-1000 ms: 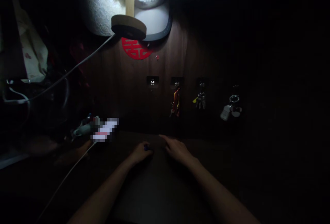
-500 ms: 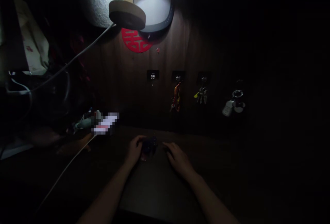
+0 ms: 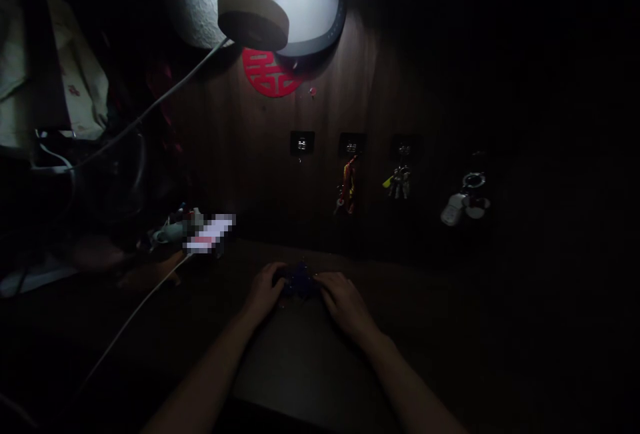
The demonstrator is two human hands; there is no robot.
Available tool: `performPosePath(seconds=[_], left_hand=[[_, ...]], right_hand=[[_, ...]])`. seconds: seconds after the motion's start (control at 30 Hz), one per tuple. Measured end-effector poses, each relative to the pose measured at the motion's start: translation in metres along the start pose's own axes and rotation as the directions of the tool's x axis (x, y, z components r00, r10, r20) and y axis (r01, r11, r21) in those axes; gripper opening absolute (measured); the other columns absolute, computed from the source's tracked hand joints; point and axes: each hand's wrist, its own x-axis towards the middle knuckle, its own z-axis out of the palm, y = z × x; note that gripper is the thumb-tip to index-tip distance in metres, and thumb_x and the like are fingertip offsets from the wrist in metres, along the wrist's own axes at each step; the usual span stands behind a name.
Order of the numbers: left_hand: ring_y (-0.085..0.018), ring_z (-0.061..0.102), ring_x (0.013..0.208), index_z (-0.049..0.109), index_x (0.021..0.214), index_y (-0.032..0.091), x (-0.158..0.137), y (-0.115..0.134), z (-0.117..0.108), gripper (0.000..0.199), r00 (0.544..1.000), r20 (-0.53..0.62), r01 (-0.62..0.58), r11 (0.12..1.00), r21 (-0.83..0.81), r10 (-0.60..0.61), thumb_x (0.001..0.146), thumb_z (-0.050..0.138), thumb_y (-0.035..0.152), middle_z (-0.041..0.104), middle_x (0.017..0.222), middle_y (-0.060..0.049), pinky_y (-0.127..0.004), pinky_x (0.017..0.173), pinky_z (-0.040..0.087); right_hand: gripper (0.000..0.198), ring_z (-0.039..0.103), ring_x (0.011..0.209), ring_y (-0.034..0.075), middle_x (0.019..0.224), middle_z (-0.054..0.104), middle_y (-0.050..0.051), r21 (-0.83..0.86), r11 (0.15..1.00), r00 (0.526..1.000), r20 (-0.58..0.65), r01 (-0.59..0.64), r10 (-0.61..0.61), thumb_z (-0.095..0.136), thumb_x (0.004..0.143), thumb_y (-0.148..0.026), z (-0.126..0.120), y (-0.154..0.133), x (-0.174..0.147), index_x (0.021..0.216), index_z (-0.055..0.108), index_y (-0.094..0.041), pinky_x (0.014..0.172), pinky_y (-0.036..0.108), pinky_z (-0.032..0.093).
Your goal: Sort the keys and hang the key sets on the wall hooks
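Observation:
A small dark blue object with a few shiny points sits between my two hands on the dark tabletop. It is too dim to tell its kind. From its left side my left hand grips it, thumb in front and fingers behind. At its right edge my right hand has bent fingers and a thumb closed against it. The fingertips are partly lost in shadow. Just below the left thumb lies a tiny reddish bit, hard to make out.
A lit phone with a white cable lies at left, by a pale green item. Overhead hangs a round lamp part with a cord. Keys and tags hang from wall hooks behind the table.
My right hand has come up to the dark blue object, where a gap showed before. The object has shifted slightly right and turned. The whole view has shifted a little.

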Motion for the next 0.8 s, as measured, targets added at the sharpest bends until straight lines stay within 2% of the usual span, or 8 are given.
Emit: performPosePath(seconds=[0.13,0.27,0.4,0.57,0.7,0.8], left_hand=[[-0.020,0.057,0.096,0.064,0.094,0.022,-0.003,0.003,-0.004,0.025,0.996,0.083,-0.019,0.995,0.103,0.011,0.077,0.047,0.015,0.067,0.097,-0.004,-0.033,0.087,0.041],[-0.019,0.059,0.090,0.062,0.096,0.022,-0.004,0.004,-0.005,0.024,0.998,0.065,-0.003,0.994,0.109,-0.004,0.077,0.048,0.016,0.067,0.094,-0.004,-0.031,0.082,0.043],[-0.018,0.058,0.091,0.059,0.097,0.022,-0.004,0.005,-0.007,0.022,0.996,-0.083,-0.032,0.998,0.050,0.036,0.078,0.049,0.018,0.065,0.094,-0.003,-0.031,0.082,0.044],[-0.018,0.057,0.092,0.058,0.094,0.022,-0.003,0.004,-0.010,0.019,0.939,-0.321,-0.136,0.990,-0.025,0.120,0.080,0.046,0.022,0.063,0.093,-0.003,-0.033,0.083,0.044],[-0.018,0.058,0.088,0.059,0.092,0.021,-0.003,0.003,-0.010,0.018,0.917,-0.374,-0.176,0.982,-0.075,0.136,0.080,0.046,0.025,0.062,0.090,-0.004,-0.032,0.080,0.045],[-0.017,0.058,0.086,0.059,0.089,0.021,-0.004,0.008,-0.010,0.017,0.920,-0.369,-0.189,0.975,-0.120,0.133,0.079,0.046,0.027,0.062,0.088,-0.003,-0.030,0.078,0.045]], right_hand=[[0.026,0.051,0.098,0.019,0.103,0.061,0.005,-0.019,0.997,0.993,-0.090,-0.078,0.076,0.037,0.085,-0.022,-0.006,0.006,0.001,0.098,0.060,-0.021,0.089,0.036,0.036],[0.024,0.053,0.094,0.019,0.096,0.062,0.005,0.004,0.993,0.981,-0.148,-0.122,0.121,0.038,0.084,-0.022,-0.006,0.014,0.000,0.091,0.061,-0.020,0.086,0.034,0.039],[0.025,0.055,0.092,0.019,0.093,0.063,0.004,0.077,0.992,0.967,-0.227,-0.097,0.112,0.037,0.084,-0.023,-0.003,0.020,0.001,0.090,0.061,-0.020,0.084,0.033,0.040],[0.024,0.058,0.090,0.019,0.091,0.064,0.004,0.154,0.987,0.935,-0.339,-0.049,0.100,0.038,0.082,-0.025,0.001,0.025,0.004,0.089,0.061,-0.021,0.081,0.031,0.043],[0.024,0.059,0.089,0.018,0.092,0.065,0.004,0.218,0.976,0.913,-0.394,-0.022,0.108,0.039,0.083,-0.026,0.001,0.025,0.003,0.091,0.061,-0.021,0.079,0.028,0.044],[0.024,0.060,0.086,0.017,0.090,0.065,0.004,0.268,0.963,0.912,-0.396,0.000,0.110,0.039,0.083,-0.028,-0.002,0.020,0.002,0.091,0.060,-0.020,0.076,0.026,0.044]])
